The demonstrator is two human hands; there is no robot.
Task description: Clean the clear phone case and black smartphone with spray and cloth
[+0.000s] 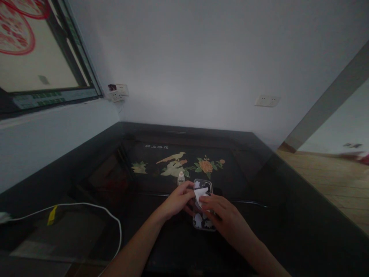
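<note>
A phone with a dark flowered case (203, 220) lies on the black table (259, 215) in front of me. My left hand (177, 200) pinches a small white piece of paper or wipe (201, 193) over the phone's upper part. My right hand (223, 215) rests on the phone's right side, fingers curled against the same white piece. A small clear dropper bottle (181, 178) stands upright just beyond my left hand.
The table's glass top covers a painted bird and flowers (178, 163). A white cable (95, 209) with a yellow tag (52, 215) loops across the left side. Wall sockets (118, 92) and a window (37, 57) are at left; wooden floor (331, 181) at right.
</note>
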